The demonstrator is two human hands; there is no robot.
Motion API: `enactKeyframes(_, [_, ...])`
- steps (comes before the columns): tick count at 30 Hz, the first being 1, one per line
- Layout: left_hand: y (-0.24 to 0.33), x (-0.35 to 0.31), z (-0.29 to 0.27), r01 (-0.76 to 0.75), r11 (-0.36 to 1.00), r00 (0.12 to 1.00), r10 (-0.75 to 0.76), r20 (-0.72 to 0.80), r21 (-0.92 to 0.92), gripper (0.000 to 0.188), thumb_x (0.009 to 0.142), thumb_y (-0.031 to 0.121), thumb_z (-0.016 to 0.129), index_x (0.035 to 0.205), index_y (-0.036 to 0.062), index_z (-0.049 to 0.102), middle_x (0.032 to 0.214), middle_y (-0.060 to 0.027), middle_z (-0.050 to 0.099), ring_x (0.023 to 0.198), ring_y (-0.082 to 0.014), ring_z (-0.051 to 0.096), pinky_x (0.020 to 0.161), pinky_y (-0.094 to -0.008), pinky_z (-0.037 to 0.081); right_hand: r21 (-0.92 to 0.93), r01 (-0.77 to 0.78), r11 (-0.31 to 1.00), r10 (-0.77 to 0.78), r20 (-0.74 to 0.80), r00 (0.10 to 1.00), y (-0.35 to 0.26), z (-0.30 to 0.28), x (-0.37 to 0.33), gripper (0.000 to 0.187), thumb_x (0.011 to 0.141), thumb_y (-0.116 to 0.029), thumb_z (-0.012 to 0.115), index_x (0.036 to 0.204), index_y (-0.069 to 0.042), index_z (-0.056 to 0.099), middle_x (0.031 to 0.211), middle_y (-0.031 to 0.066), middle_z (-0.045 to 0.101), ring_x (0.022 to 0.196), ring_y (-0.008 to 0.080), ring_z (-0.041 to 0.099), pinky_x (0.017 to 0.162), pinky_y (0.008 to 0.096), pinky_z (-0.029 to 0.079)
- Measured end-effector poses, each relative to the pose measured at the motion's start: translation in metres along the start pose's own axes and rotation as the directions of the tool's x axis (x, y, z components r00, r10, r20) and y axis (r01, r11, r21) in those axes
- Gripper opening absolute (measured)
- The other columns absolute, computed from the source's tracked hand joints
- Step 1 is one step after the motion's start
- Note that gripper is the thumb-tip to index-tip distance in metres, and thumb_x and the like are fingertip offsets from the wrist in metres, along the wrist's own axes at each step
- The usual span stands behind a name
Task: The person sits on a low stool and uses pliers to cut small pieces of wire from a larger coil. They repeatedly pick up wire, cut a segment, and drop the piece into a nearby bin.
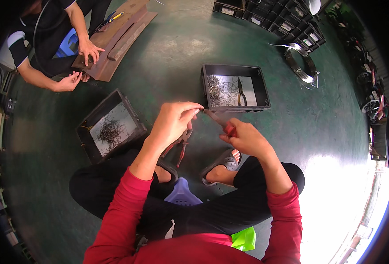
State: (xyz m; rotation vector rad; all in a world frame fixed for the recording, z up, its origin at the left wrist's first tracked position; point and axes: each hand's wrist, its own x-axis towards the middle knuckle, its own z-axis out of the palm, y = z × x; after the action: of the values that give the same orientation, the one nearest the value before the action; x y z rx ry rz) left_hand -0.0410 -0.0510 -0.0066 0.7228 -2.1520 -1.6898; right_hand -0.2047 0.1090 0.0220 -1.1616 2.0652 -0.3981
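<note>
My right hand (247, 138) is closed around the red handles of a pair of pliers (215, 118), whose jaws point left toward my left fingertips. With thumb and forefinger pinched together, my left hand (173, 122) meets the tip of those jaws; whatever small piece is between the fingers is too small to name. Below my left hand is a second pair of red-handled pliers (182, 148), partly hidden, and I cannot tell whether it lies on the floor or touches the hand.
A black crate (266, 105) ahead holds small bent metal pieces and dark pliers (241, 92). Another black crate (130, 110) at left holds a similar heap (111, 132). A wire coil (302, 66) and stacked crates (287, 22) are far right. A co-worker's hands (88, 50) work at a brown board (119, 37).
</note>
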Motion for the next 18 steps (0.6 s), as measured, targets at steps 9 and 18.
enactKeyframes(9, [-0.007,-0.008,-0.005,0.202,0.785,0.978,-0.131,0.162,-0.585,0.023,0.096,0.013,0.054,0.112,0.0008,0.067,0.070,-0.0035,0.061,0.048,-0.0078,0.052,0.044,-0.0203,0.041,0.288,-0.055,0.956,-0.024,0.264,0.964,-0.006,-0.007,-0.004,0.037,0.088,-0.032,0.065,0.109,-0.001,0.059,0.081,0.0107,0.063,0.064,0.0179,0.059,0.061,0.0334,0.047])
enactKeyframes(18, [-0.007,-0.011,-0.001,0.208,0.788,0.976,-0.128,0.177,-0.579,0.024,0.097,0.013,0.054,0.114,0.0012,0.067,0.070,-0.0036,0.061,0.048,-0.0074,0.051,0.044,-0.0204,0.041,0.304,-0.030,0.952,-0.051,0.254,0.966,0.000,0.004,-0.004,0.036,0.089,-0.032,0.064,0.108,-0.002,0.059,0.078,0.0091,0.062,0.047,0.0147,0.049,0.047,0.0327,0.041])
